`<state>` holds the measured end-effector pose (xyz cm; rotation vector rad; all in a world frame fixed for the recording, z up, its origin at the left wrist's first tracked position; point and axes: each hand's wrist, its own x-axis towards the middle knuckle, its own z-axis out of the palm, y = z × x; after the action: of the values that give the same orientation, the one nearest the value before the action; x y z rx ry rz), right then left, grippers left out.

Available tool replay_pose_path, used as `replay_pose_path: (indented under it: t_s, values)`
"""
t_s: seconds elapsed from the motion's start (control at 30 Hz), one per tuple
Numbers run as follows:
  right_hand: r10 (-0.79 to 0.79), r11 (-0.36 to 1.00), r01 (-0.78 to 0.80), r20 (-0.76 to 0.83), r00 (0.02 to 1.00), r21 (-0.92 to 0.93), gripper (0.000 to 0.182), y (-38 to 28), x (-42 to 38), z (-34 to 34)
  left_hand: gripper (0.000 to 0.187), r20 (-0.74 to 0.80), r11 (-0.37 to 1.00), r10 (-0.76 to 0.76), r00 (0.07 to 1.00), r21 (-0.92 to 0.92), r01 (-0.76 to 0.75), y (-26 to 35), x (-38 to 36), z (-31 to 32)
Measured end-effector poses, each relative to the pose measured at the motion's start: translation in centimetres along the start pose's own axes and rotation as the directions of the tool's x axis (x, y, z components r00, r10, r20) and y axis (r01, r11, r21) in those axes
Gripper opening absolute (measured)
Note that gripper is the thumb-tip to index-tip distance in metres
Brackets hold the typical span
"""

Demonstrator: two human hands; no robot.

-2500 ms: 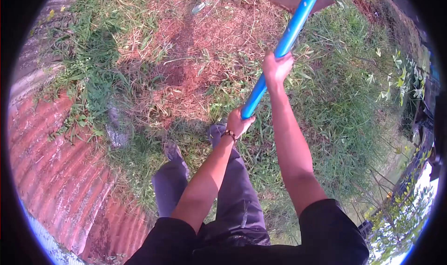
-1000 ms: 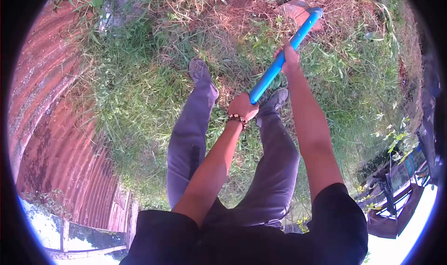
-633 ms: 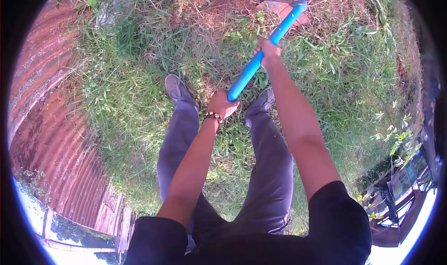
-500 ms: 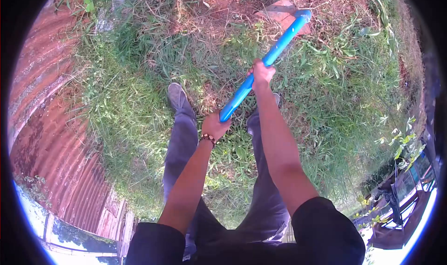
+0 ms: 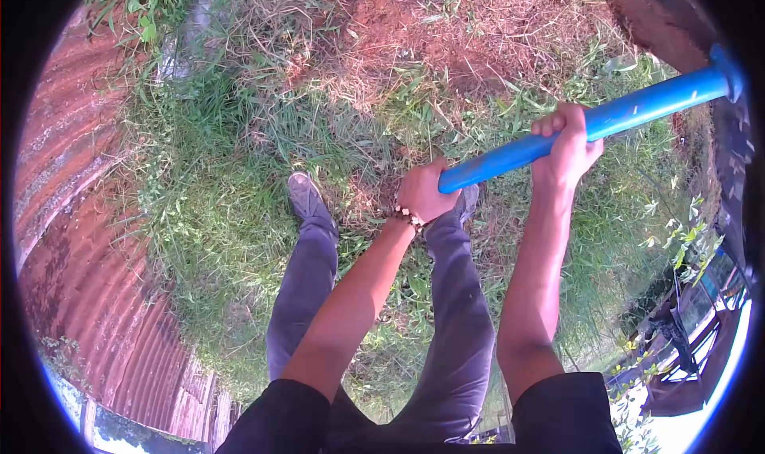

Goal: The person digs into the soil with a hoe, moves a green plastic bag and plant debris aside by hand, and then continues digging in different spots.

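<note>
A hoe with a thick blue handle (image 5: 661, 101) slants up to the right across the head view. Its broad, dirt-brown blade (image 5: 660, 22) hangs at the upper right, raised and partly cut off by the edge of the view. My left hand (image 5: 426, 191), with a beaded bracelet at the wrist, is closed around the butt end of the handle. Farther up, my right hand (image 5: 564, 145) wraps the handle near its middle. Below are my two shoes, standing apart on the grass (image 5: 215, 215).
Bare reddish soil with dry cut grass (image 5: 430, 35) lies ahead of my feet. Rusty corrugated metal sheets (image 5: 88, 239) run along the left. Leafy stems (image 5: 685, 239) and a dark structure (image 5: 689, 366) stand on the right.
The hoe has swung up and to the right; its blade has left the ground and looks larger. Both hands have moved right with the handle, the right hand farthest.
</note>
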<state>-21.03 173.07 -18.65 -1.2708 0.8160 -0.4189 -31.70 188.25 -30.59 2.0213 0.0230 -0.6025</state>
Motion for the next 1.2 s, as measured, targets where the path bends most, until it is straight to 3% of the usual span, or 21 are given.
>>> replay_pose_path:
  t_s: [0.03,0.13,0.2,0.23,0.27,0.3,0.37,0.43,0.5,0.57,0.67,0.7,0.77,0.83,0.87,0.9,0.97,1.0,1.07,1.17,1.2]
  values:
    - [-0.043,0.999,0.044,-0.025,0.999,0.011,0.015,-0.4,2.0,1.7,0.022,-0.032,0.996,0.081,0.996,-0.027,-0.082,0.3,2.8,-0.2]
    - [-0.001,0.975,-0.006,-0.031,1.0,-0.222,0.013,10.5,-0.1,1.0,0.022,0.004,0.987,-0.152,0.988,-0.04,0.152,-8.0,-1.3,2.3]
    - [0.46,0.77,-0.437,-0.071,0.885,-0.466,0.008,24.6,-9.4,-4.5,0.024,0.102,0.801,-0.596,0.797,0.003,0.599,-17.4,-18.5,6.9]
    - [0.624,0.618,-0.577,-0.113,0.773,-0.534,0.01,30.6,-14.9,-7.3,0.027,0.095,0.672,-0.737,0.67,-0.009,0.74,-15.9,-24.9,6.4]
    - [0.625,0.615,-0.563,-0.093,0.775,-0.553,0.012,27.1,-18.3,-5.7,0.027,0.096,0.649,-0.76,0.642,0.084,0.756,-17.6,-29.2,6.0]
    - [0.641,0.618,-0.569,-0.07,0.764,-0.543,0.011,25.9,-21.2,-7.2,0.025,0.139,0.631,-0.755,0.641,-0.113,0.768,-16.4,-31.0,4.0]
    - [0.668,0.646,-0.621,-0.064,0.741,-0.445,0.008,21.9,-24.3,-8.2,0.024,0.177,0.534,-0.812,0.556,-0.156,0.831,-15.7,-33.1,2.3]
    - [0.558,0.747,-0.533,-0.061,0.828,-0.397,0.007,17.4,-22.2,-7.7,0.025,0.065,0.867,-0.491,0.869,0.133,0.48,-14.9,-29.8,1.9]
    - [0.354,0.922,-0.335,0.075,0.932,-0.192,0.01,11.4,-16.7,-4.6,0.026,0.041,0.933,-0.353,0.935,-0.062,0.355,-12.4,-21.3,2.2]
    - [0.175,0.983,-0.169,0.084,0.981,-0.071,0.011,7.1,-9.6,-1.0,0.028,-0.082,0.997,-0.078,0.994,-0.01,0.078,-9.7,-10.7,2.3]
    - [0.01,1.0,-0.008,0.064,0.998,-0.029,0.011,4.3,-1.6,5.8,0.025,-0.125,0.998,-0.014,0.992,-0.058,0.007,-5.0,1.5,-1.9]
    - [-0.036,0.999,0.036,0.082,0.996,0.005,0.01,5.3,-0.4,6.9,0.024,-0.129,0.997,-0.07,0.989,-0.029,0.067,-6.5,1.3,-1.6]
    - [0.017,0.96,-0.001,0.055,0.998,-0.278,0.012,13.6,-2.1,6.7,0.023,-0.153,0.984,-0.168,0.974,0.034,0.175,-11.4,-0.7,-1.5]
    - [0.33,0.697,-0.235,0.012,0.944,-0.678,0.013,33.2,-9.1,-0.9,0.024,-0.045,0.817,-0.576,0.816,0.005,0.577,-19.4,-15.5,3.2]
    - [0.525,0.564,-0.428,-0.094,0.846,-0.706,0.016,33.5,-15.3,-2.7,0.026,-0.056,0.671,-0.741,0.669,-0.016,0.741,-18.5,-22.5,4.3]
    - [0.488,0.615,-0.383,-0.048,0.871,-0.69,0.018,34.2,-20.6,-5.2,0.026,-0.012,0.562,-0.826,0.564,0.069,0.824,-18.9,-28.4,4.5]
    - [0.577,0.631,-0.423,0.029,0.816,-0.65,0.02,31.5,-29.2,-10.5,0.025,0.125,0.494,-0.866,0.485,0.06,0.867,-15.0,-35.6,0.8]
    - [0.728,0.614,-0.654,-0.002,0.685,-0.443,0.013,27.7,-32.0,-11.5,0.025,0.132,0.513,-0.857,0.498,0.123,0.85,-14.5,-40.4,0.1]
    - [0.699,0.588,-0.669,-0.131,0.703,-0.456,0.009,20.6,-33.7,-10.2,0.023,0.142,0.605,-0.795,0.59,0.117,0.787,-15.0,-42.4,-0.3]
    - [0.556,0.78,-0.546,-0.062,0.829,-0.305,0.017,14.0,-29.8,-6.4,0.023,0.164,0.805,-0.589,0.791,0.03,0.593,-15.3,-37.0,-0.8]
    - [0.482,0.825,-0.472,-0.048,0.875,-0.311,0.018,13.8,-27.0,-5.2,0.024,0.107,0.857,-0.477,0.872,-0.162,0.489,-16.5,-32.2,-0.1]
